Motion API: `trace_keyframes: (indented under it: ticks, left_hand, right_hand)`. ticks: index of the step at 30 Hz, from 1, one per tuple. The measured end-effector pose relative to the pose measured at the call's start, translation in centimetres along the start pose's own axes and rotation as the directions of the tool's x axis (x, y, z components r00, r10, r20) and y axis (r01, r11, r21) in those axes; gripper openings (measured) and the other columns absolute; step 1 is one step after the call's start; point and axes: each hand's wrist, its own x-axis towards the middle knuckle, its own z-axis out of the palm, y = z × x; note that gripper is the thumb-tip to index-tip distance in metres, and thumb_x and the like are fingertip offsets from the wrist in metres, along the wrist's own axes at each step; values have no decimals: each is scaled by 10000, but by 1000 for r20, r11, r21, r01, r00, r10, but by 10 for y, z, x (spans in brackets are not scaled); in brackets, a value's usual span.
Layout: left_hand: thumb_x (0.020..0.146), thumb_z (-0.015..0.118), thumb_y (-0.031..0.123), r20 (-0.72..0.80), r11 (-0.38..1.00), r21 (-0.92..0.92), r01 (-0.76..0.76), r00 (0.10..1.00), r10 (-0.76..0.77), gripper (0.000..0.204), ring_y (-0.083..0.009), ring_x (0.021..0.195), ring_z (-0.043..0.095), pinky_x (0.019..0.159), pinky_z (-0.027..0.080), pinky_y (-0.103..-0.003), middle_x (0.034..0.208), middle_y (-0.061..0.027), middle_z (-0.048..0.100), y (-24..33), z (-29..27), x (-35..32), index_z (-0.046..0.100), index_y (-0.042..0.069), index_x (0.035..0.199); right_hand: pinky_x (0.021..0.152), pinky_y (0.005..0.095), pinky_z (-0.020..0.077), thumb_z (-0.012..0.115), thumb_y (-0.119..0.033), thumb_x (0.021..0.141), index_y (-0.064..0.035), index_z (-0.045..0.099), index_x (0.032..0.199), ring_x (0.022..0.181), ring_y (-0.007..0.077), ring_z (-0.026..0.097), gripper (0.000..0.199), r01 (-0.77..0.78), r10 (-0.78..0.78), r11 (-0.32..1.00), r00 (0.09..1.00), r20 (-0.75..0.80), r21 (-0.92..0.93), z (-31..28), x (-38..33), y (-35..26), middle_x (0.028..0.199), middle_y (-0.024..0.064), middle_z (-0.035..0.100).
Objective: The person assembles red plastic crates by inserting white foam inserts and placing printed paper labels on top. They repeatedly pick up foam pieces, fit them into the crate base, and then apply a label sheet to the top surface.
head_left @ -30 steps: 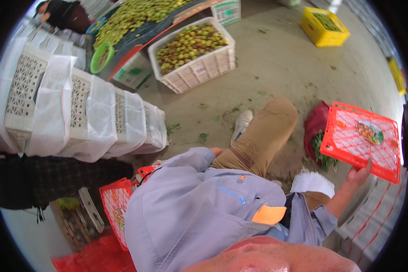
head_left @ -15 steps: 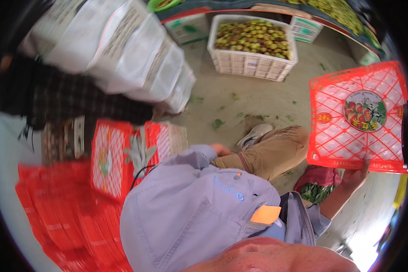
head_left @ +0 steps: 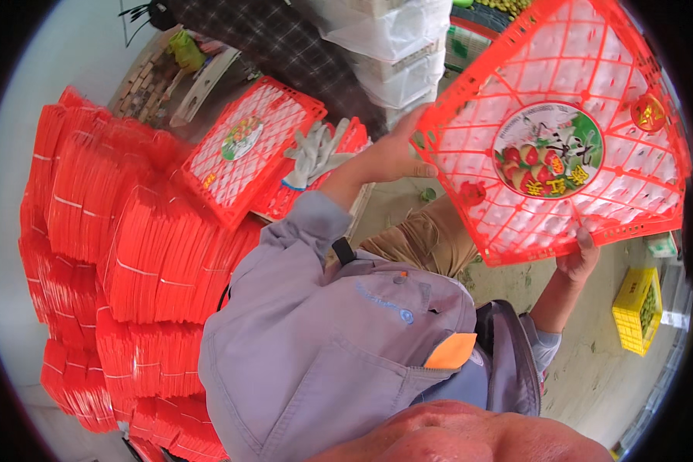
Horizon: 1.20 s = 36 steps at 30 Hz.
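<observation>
Between both hands I hold up a red plastic lattice crate (head_left: 531,81), tilted, with white lining showing through and a round fruit label on its face. My left hand (head_left: 399,158) grips its left edge, the thumb on the near side. At the lower edge, my right hand (head_left: 580,258) is closed on the rim with the thumb up on the face. To the left lies a similar red lattice crate (head_left: 262,127) with white lining and a label. A pair of grey-white work gloves (head_left: 316,154) rests on red plastic beside it, close to my left forearm.
Tied bundles of flat red plastic pieces (head_left: 162,254) are piled high on the left. White-wrapped stacked boxes (head_left: 396,69) stand at the back beside a person's dark checked clothing (head_left: 285,42). A yellow crate (head_left: 631,312) stands on the floor at the right.
My view has turned left. The crate has come up nearer, and my left hand has risen from near my leg to take hold of its left edge.
</observation>
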Motion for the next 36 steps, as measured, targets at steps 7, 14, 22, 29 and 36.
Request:
trace_keyframes:
  ticks: [7,14,22,29,36]
  left_hand:
    - [709,878,258,-246,985,100,138,963,-110,891,-248,1288,548,1096,423,-389,1399,-147,581,77,-136,-94,473,72,1481]
    - [700,829,53,-395,950,119,289,891,-222,770,-158,1196,580,1053,451,-335,1324,-51,622,107,-284,-203,547,-6,1414]
    - [721,746,39,-291,664,-23,747,630,-720,699,-184,1093,654,954,521,-338,1248,-93,680,-14,-441,-309,561,-13,1393]
    - [677,827,6,-566,262,386,884,451,-690,906,-216,909,686,787,580,-422,1110,-131,705,-195,-497,-298,471,77,1506]
    - [871,689,48,-203,681,582,443,891,-406,624,-248,1263,583,1054,463,-378,1384,-165,601,-63,-393,-132,510,70,1469]
  right_hand:
    - [883,477,581,754,-200,881,21,576,1252,1064,301,672,467,-241,180,952,939,292,190,124,3,49,1157,146,668]
    - [955,359,511,735,-247,942,-8,560,1351,1086,176,622,505,-406,479,877,708,519,-256,279,0,137,1202,102,654]
    - [991,335,503,673,-268,987,-8,474,1467,1124,170,613,580,-642,711,641,291,640,-420,269,-13,177,1228,114,644]
    - [965,316,533,649,-212,1000,8,528,1409,1060,186,657,480,-779,756,618,549,357,-110,173,-38,162,1215,118,654]
    - [836,252,540,587,-164,1017,-32,598,1270,923,144,662,286,-369,407,913,854,-324,174,35,-78,99,1059,64,687]
